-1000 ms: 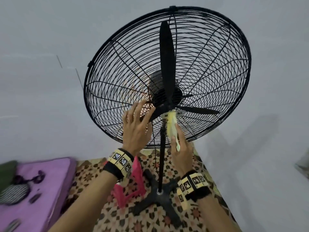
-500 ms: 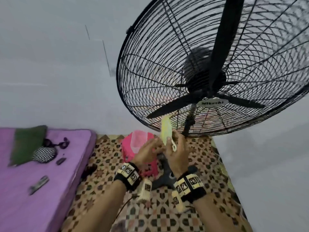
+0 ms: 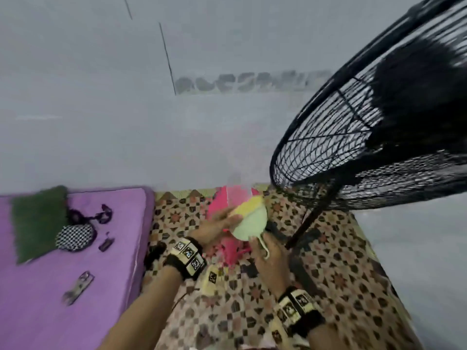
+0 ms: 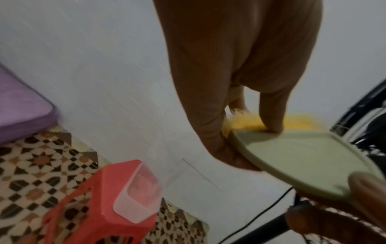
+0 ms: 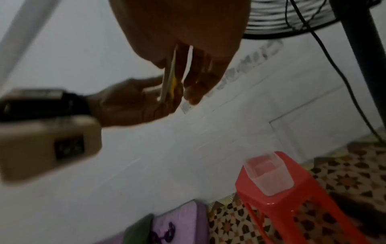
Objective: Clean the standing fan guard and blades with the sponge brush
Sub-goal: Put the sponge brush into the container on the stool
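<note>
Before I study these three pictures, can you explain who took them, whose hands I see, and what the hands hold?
No machine here: a person wears three cameras, one on the head and one on each wrist. The head view looks down at both hands. The left hand and the right hand together hold a pale green sponge brush with a yellow pad. The wrist views show the same grip from close by. On the right stands the black fan guard. Below, a red stool carries a clear plastic container on the patterned floor mat. A purple mattress lies at the left.
</note>
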`<action>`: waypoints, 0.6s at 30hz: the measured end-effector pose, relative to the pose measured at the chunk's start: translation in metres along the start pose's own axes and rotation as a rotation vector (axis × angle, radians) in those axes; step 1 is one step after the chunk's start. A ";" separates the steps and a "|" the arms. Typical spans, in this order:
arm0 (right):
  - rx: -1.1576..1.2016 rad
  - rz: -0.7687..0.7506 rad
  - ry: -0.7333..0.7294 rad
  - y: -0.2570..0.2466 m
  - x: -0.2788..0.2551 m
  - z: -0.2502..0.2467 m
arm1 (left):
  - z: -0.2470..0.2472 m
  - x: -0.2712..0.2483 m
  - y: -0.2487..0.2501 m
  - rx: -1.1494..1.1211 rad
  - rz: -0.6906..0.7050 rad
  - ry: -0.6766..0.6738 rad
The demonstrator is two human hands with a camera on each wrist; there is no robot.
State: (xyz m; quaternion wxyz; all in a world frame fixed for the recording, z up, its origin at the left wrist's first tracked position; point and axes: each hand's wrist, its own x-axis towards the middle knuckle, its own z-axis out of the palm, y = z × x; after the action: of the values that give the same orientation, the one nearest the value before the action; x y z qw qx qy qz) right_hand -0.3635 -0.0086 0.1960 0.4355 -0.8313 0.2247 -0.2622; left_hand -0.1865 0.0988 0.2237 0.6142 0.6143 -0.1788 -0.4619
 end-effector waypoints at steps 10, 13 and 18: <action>-0.024 0.263 -0.304 -0.007 0.115 0.079 | -0.112 0.085 0.021 0.147 0.101 0.230; -0.018 0.333 -0.316 0.007 0.148 0.094 | -0.125 0.120 0.023 0.109 0.119 0.251; -0.130 0.272 -0.328 0.053 0.190 0.127 | -0.147 0.179 0.003 -0.029 0.057 0.356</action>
State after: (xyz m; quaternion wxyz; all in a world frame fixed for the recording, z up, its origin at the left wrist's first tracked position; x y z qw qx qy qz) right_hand -0.1461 -0.0730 0.1357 0.4431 -0.8512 0.2772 -0.0472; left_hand 0.0217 0.0442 0.1376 0.6576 0.6723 -0.0779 -0.3308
